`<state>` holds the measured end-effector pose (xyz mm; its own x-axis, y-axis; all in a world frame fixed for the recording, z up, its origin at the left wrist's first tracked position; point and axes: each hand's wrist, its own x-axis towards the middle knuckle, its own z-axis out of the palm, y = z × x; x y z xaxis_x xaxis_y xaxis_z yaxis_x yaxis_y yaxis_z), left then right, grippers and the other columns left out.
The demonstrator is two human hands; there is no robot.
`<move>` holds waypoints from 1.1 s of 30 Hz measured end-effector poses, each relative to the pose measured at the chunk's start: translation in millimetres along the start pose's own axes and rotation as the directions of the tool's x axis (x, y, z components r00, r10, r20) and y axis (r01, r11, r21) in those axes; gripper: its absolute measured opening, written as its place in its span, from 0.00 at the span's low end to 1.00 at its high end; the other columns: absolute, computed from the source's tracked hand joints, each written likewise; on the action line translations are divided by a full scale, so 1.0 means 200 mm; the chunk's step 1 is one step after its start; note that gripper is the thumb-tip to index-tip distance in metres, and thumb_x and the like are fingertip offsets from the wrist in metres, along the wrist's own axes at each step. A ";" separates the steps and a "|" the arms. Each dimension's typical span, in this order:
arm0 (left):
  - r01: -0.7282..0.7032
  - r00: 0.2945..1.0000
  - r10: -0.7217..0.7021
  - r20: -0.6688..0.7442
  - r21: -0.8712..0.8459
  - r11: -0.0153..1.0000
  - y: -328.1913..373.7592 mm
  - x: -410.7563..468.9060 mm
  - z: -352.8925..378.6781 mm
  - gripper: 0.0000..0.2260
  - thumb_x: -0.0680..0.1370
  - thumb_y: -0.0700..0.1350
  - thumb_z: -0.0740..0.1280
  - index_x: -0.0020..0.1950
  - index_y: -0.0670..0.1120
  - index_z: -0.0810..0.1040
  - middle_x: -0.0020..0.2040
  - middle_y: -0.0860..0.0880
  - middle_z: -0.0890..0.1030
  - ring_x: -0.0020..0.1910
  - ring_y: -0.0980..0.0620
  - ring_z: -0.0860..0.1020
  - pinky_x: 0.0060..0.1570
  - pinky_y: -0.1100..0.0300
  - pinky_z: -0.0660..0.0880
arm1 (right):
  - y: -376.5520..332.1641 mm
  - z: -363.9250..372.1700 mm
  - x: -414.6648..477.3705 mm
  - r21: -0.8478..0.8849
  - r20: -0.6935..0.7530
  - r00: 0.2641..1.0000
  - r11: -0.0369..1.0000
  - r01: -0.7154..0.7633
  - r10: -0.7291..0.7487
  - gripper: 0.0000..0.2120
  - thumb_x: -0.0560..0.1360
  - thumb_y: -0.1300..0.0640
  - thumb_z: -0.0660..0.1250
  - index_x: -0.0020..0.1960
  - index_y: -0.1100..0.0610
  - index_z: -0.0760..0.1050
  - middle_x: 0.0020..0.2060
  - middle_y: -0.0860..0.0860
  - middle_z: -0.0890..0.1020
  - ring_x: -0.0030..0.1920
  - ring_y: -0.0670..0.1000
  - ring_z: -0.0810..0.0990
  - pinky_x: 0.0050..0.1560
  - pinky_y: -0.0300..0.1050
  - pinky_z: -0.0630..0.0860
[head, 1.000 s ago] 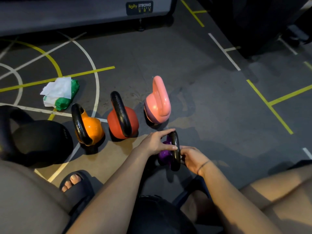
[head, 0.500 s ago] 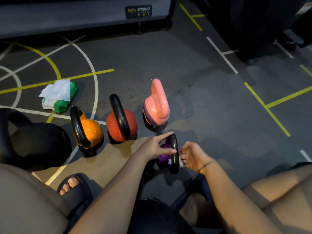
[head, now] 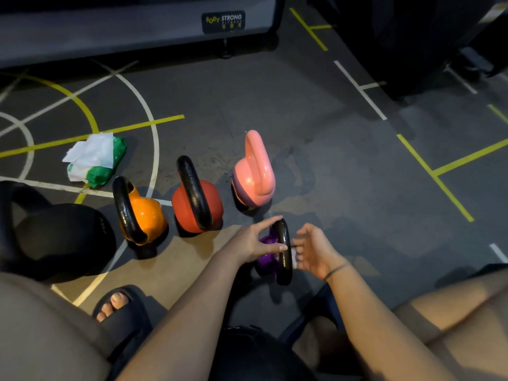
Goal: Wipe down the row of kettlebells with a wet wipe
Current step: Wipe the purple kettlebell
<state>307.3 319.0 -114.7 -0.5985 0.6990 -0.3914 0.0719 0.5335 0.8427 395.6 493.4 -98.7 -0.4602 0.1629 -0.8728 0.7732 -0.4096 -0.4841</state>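
A small purple kettlebell (head: pixel 265 242) with a black handle stands on the gym floor closest to me. My left hand (head: pixel 251 240) grips its handle from the left, with the index finger over the top and the thumb on the side. My right hand (head: pixel 314 251) is just right of the handle with its fingers curled towards it. A scrap of white wet wipe (head: pixel 294 255) shows at its fingertips. Behind stand a pink kettlebell (head: pixel 254 171), a red kettlebell (head: pixel 217 207) and an orange kettlebell (head: pixel 148 215) in a row.
A large black kettlebell (head: pixel 55 237) sits at the left. A green pack of wipes (head: pixel 96 158) lies beyond the orange kettlebell. My foot in a black slide (head: pixel 121 306) is at the lower left. A grey bench frame (head: pixel 110 28) and dark equipment (head: pixel 412 37) line the back.
My right hand has come off the purple kettlebell's handle, moved slightly right and spread its fingers. My left hand stays on the handle.
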 end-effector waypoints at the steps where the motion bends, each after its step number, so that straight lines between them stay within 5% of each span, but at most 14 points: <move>1: -0.004 1.000 0.004 0.003 -0.004 1.000 0.00 0.00 0.00 0.36 0.72 0.58 0.78 0.76 0.68 0.65 0.72 0.55 0.75 0.63 0.62 0.71 0.62 0.67 0.65 | -0.02 0.01 0.01 0.065 -0.020 0.999 0.998 0.027 -0.026 0.26 0.71 0.48 0.55 0.55 0.67 0.77 0.41 0.63 0.79 0.35 0.58 0.77 0.36 0.45 0.74; 5: -0.013 1.000 0.013 0.014 -0.045 0.999 0.00 -0.01 0.04 0.36 0.74 0.54 0.77 0.78 0.63 0.65 0.69 0.57 0.74 0.64 0.63 0.69 0.61 0.71 0.64 | -0.11 0.03 0.02 0.262 -0.144 0.986 0.957 0.123 -0.087 0.20 0.72 0.51 0.58 0.52 0.67 0.75 0.40 0.62 0.78 0.30 0.56 0.75 0.32 0.43 0.75; 9: -0.019 1.000 0.020 0.010 -0.097 0.995 -0.01 -0.02 0.06 0.35 0.75 0.49 0.77 0.78 0.59 0.66 0.66 0.58 0.74 0.63 0.64 0.69 0.54 0.80 0.63 | -0.11 -0.01 0.01 0.142 -0.127 0.988 0.984 0.108 -0.090 0.16 0.71 0.52 0.60 0.50 0.63 0.73 0.38 0.57 0.76 0.31 0.54 0.75 0.33 0.42 0.75; 13: -0.010 1.000 0.012 0.022 -0.094 0.996 -0.03 -0.01 0.05 0.35 0.75 0.50 0.77 0.78 0.60 0.66 0.67 0.58 0.74 0.63 0.62 0.69 0.57 0.72 0.64 | -0.03 0.03 -0.01 -0.093 0.023 0.999 0.995 -0.045 0.047 0.17 0.70 0.52 0.57 0.50 0.60 0.77 0.37 0.55 0.77 0.35 0.56 0.82 0.37 0.42 0.73; 18: -0.005 1.000 0.005 0.002 -0.077 0.997 0.03 -0.01 0.09 0.34 0.77 0.47 0.75 0.79 0.55 0.65 0.66 0.55 0.76 0.61 0.65 0.70 0.51 0.84 0.61 | -0.10 0.09 -0.01 0.098 -0.019 1.000 0.995 -0.015 0.017 0.18 0.73 0.52 0.58 0.44 0.65 0.79 0.35 0.58 0.80 0.33 0.57 0.79 0.35 0.44 0.76; 24: 0.071 0.997 -0.075 -0.012 -0.218 0.973 -0.01 -0.03 0.14 0.35 0.76 0.49 0.76 0.80 0.54 0.65 0.70 0.53 0.75 0.67 0.59 0.74 0.70 0.65 0.67 | -0.10 0.14 0.04 0.189 -0.258 0.965 0.977 0.095 -0.044 0.09 0.76 0.58 0.61 0.46 0.64 0.76 0.30 0.57 0.78 0.28 0.54 0.76 0.25 0.39 0.72; 27: 0.157 0.986 -0.168 -0.023 -0.249 0.956 0.00 -0.03 0.15 0.31 0.74 0.50 0.78 0.74 0.49 0.70 0.63 0.57 0.75 0.60 0.60 0.75 0.59 0.70 0.70 | -0.05 0.13 0.03 0.056 -0.316 0.944 0.992 0.115 -0.092 0.10 0.77 0.57 0.61 0.45 0.61 0.78 0.31 0.54 0.81 0.27 0.53 0.77 0.30 0.40 0.73; 30: 0.274 0.948 -0.308 -0.082 -0.284 0.919 -0.04 -0.02 0.20 0.25 0.68 0.61 0.78 0.56 0.50 0.73 0.51 0.52 0.80 0.47 0.54 0.78 0.50 0.57 0.75 | -0.07 0.13 0.01 0.007 -0.282 0.958 0.998 0.057 -0.053 0.12 0.78 0.59 0.60 0.38 0.58 0.75 0.26 0.52 0.76 0.23 0.50 0.73 0.29 0.39 0.69; 33: 0.293 0.919 -0.344 -0.191 -0.250 0.923 -0.07 -0.03 0.25 0.23 0.67 0.66 0.74 0.42 0.51 0.68 0.36 0.54 0.75 0.35 0.51 0.74 0.40 0.53 0.70 | -0.15 0.14 0.03 0.119 -0.353 0.933 0.986 0.115 -0.066 0.09 0.74 0.67 0.62 0.36 0.59 0.74 0.23 0.52 0.75 0.21 0.50 0.75 0.23 0.37 0.72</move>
<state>349.5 331.0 -141.8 -0.7274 0.3680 -0.5792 -0.3088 0.5783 0.7552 356.8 481.0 -88.0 -0.3264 0.4960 -0.8046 0.6582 -0.4917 -0.5701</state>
